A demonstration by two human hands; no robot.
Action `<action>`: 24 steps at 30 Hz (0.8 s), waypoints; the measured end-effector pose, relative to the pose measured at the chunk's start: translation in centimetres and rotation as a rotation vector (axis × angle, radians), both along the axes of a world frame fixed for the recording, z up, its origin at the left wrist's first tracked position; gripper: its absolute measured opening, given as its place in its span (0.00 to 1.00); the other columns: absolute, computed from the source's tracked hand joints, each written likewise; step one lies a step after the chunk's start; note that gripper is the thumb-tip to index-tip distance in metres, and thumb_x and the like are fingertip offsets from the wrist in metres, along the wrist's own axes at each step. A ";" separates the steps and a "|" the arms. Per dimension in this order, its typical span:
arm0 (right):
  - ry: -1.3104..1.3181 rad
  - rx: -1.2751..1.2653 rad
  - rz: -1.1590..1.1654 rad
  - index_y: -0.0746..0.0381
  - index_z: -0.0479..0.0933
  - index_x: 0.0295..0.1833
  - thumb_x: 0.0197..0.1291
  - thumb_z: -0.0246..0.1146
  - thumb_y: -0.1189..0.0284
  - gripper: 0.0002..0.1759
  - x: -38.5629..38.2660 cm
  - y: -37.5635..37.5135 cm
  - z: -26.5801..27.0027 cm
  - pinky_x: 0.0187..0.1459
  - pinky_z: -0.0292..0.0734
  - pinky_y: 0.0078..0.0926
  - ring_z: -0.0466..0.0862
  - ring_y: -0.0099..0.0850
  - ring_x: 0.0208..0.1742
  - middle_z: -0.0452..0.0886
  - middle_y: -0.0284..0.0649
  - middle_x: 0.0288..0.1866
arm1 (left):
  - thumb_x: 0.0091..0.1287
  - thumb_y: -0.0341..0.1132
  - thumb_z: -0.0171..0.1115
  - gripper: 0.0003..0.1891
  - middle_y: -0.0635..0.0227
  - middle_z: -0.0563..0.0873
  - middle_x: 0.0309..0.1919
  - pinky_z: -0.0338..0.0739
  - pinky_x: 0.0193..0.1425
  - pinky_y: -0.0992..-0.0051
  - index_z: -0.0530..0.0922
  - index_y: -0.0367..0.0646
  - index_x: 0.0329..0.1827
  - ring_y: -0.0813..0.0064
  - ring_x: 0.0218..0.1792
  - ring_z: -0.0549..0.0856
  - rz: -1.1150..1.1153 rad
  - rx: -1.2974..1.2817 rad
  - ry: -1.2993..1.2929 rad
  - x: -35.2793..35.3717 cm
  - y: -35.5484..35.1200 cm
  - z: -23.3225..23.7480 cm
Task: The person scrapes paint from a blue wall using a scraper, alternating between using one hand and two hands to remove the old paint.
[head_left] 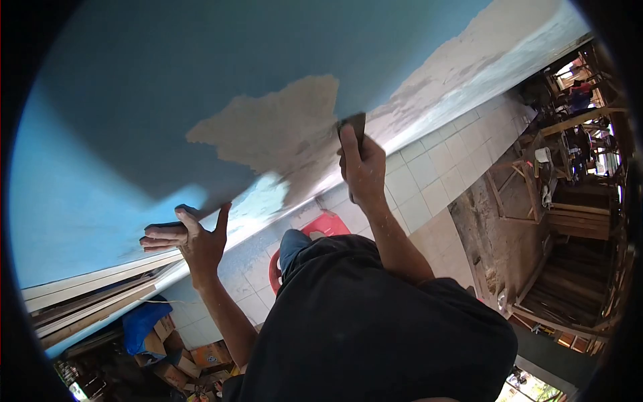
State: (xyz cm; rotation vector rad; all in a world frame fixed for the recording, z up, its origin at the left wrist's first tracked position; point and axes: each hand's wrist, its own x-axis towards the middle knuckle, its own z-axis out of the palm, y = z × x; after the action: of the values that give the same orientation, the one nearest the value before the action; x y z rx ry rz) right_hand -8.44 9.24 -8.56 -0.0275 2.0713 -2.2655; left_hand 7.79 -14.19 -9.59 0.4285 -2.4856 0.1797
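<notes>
A blue wall (154,87) fills the upper part of the view, with a bare, pale patch (274,124) where the paint is gone. My right hand (362,164) is closed around a dark, flat scraper-like tool (359,125), whose edge is at the right side of the patch. Against the lower part of the wall, my left hand (194,238) has its fingers spread and holds nothing. Pale dust coats its fingertips. The far end of the tool is partly hidden by my right hand.
Below me a red plastic chair (326,224) stands on the tiled floor (435,161). Long boards (100,288) lie at lower left, near cardboard boxes (184,365) and a blue bag (142,327). Wooden frames (516,191) and stacked timber (579,221) are at right.
</notes>
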 end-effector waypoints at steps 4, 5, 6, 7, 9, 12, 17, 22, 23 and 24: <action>-0.064 -0.047 0.018 0.60 0.69 0.23 0.65 0.58 0.55 0.24 0.2 -0.1 0.4 0.12 0.51 0.13 0.59 0.11 0.11 0.63 0.24 0.12 | 0.52 0.59 0.68 0.64 0.26 0.28 0.52 0.32 0.51 0.29 0.20 0.56 0.71 0.23 0.52 0.31 0.001 0.019 -0.022 0.4 -0.8 -1.3; -0.078 -0.042 0.026 0.62 0.70 0.24 0.64 0.59 0.53 0.24 0.3 0.0 0.1 0.14 0.54 0.14 0.62 0.12 0.13 0.65 0.25 0.13 | 0.51 0.63 0.67 0.65 0.21 0.12 0.56 0.19 0.52 0.25 0.19 0.57 0.71 0.19 0.57 0.15 -0.009 0.024 -0.020 0.5 -1.1 -1.7; -0.083 -0.040 0.037 0.63 0.72 0.25 0.63 0.59 0.52 0.25 0.3 0.1 -0.2 0.17 0.57 0.15 0.64 0.14 0.15 0.66 0.26 0.14 | 0.51 0.63 0.67 0.65 0.22 0.11 0.55 0.18 0.52 0.24 0.19 0.56 0.71 0.19 0.56 0.14 -0.003 -0.036 -0.010 0.2 -0.8 -1.0; -0.089 -0.036 0.053 0.65 0.73 0.26 0.62 0.60 0.51 0.26 0.1 0.1 -0.3 0.19 0.59 0.15 0.66 0.15 0.17 0.68 0.28 0.16 | 0.51 0.63 0.66 0.65 0.23 0.10 0.55 0.17 0.51 0.24 0.19 0.56 0.70 0.20 0.56 0.13 0.009 -0.095 0.000 -0.1 -0.6 -0.4; -0.072 -0.026 0.045 0.65 0.73 0.26 0.62 0.60 0.51 0.26 -0.3 0.2 0.6 0.19 0.60 0.15 0.66 0.15 0.17 0.69 0.28 0.16 | 0.56 0.54 0.67 0.60 0.35 0.54 0.42 0.55 0.43 0.37 0.23 0.52 0.71 0.29 0.40 0.57 0.021 -0.023 -0.022 0.0 -0.4 -0.1; -0.055 0.006 0.023 0.64 0.73 0.26 0.63 0.60 0.53 0.25 0.0 0.7 1.4 0.19 0.61 0.16 0.67 0.15 0.18 0.70 0.28 0.17 | 0.58 0.51 0.67 0.57 0.37 0.69 0.40 0.66 0.43 0.43 0.25 0.47 0.70 0.33 0.37 0.71 0.015 0.115 -0.087 0.4 -0.7 -1.1; 0.005 0.027 -0.027 0.65 0.73 0.26 0.64 0.59 0.54 0.24 -0.5 0.0 -0.1 0.21 0.61 0.16 0.68 0.15 0.19 0.71 0.29 0.18 | 0.59 0.53 0.66 0.58 0.27 0.71 0.44 0.65 0.52 0.38 0.24 0.43 0.70 0.23 0.44 0.73 -0.027 0.034 -0.045 0.5 -0.5 -0.8; 0.020 0.013 -0.008 0.65 0.73 0.25 0.64 0.59 0.55 0.24 -0.2 0.4 -0.1 0.21 0.61 0.16 0.68 0.15 0.20 0.71 0.29 0.18 | 0.53 0.58 0.68 0.63 0.18 0.45 0.60 0.44 0.57 0.27 0.22 0.53 0.72 0.13 0.59 0.46 -0.045 0.117 0.000 0.8 -1.5 -3.2; 0.039 0.054 -0.025 0.66 0.73 0.26 0.64 0.59 0.55 0.24 -0.3 0.5 -1.1 0.21 0.61 0.15 0.68 0.15 0.19 0.71 0.29 0.18 | 0.52 0.60 0.68 0.64 0.19 0.35 0.61 0.37 0.57 0.25 0.22 0.54 0.72 0.14 0.60 0.37 -0.027 0.024 0.024 0.6 -1.2 -2.5; 0.022 0.037 -0.005 0.66 0.73 0.27 0.63 0.60 0.54 0.24 -0.3 0.4 -0.8 0.21 0.62 0.15 0.69 0.15 0.19 0.71 0.29 0.18 | 0.51 0.61 0.68 0.64 0.22 0.28 0.61 0.31 0.54 0.24 0.22 0.55 0.72 0.16 0.59 0.30 -0.023 0.008 0.036 0.4 -1.3 -2.3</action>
State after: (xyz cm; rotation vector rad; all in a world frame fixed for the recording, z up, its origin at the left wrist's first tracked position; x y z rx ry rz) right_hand -8.75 9.60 -9.39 -0.0454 2.1265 -2.2388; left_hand 8.15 -15.48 -11.86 0.4026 -2.4558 0.1521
